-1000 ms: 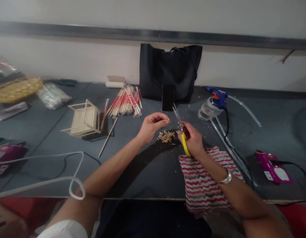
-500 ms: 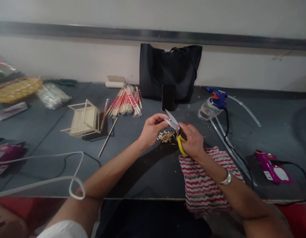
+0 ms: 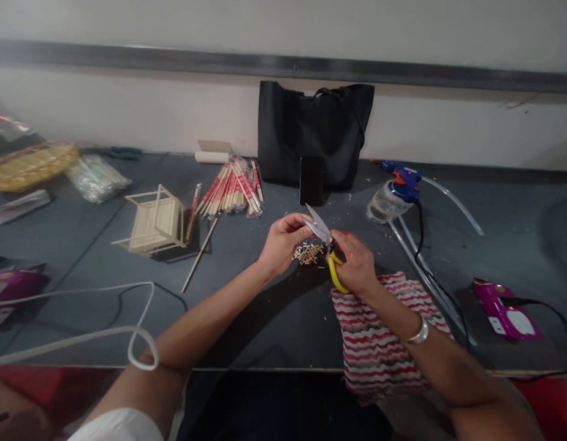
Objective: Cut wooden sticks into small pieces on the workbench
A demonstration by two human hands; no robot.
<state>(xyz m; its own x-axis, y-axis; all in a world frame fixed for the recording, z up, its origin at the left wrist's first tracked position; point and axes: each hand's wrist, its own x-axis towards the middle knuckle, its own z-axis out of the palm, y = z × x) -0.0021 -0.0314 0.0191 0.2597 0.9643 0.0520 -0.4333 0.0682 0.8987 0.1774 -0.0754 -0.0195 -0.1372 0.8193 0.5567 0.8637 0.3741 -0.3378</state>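
Observation:
My right hand [image 3: 354,263] grips yellow-and-red handled scissors [image 3: 323,237], blades open and pointing left toward my left hand [image 3: 283,240]. The left hand's fingertips are pinched on something small held at the blades; I cannot make out what it is. Directly beneath both hands lies a small pile of cut wooden bits [image 3: 309,253] on the dark grey table [image 3: 265,306]. My right forearm rests over a red-and-white striped cloth [image 3: 379,337].
A black bag [image 3: 315,131] and a dark phone [image 3: 311,179] stand behind. Wrapped chopsticks [image 3: 232,190], a loose stick [image 3: 200,252] and a small wooden frame [image 3: 157,219] lie left. A blue glue gun [image 3: 405,179] with glue sticks and cable lies right, purple packets [image 3: 504,309] at both sides.
The scissors swung from pointing up and away to pointing left at my left hand, with blades opened. My hands came closer together over the pile.

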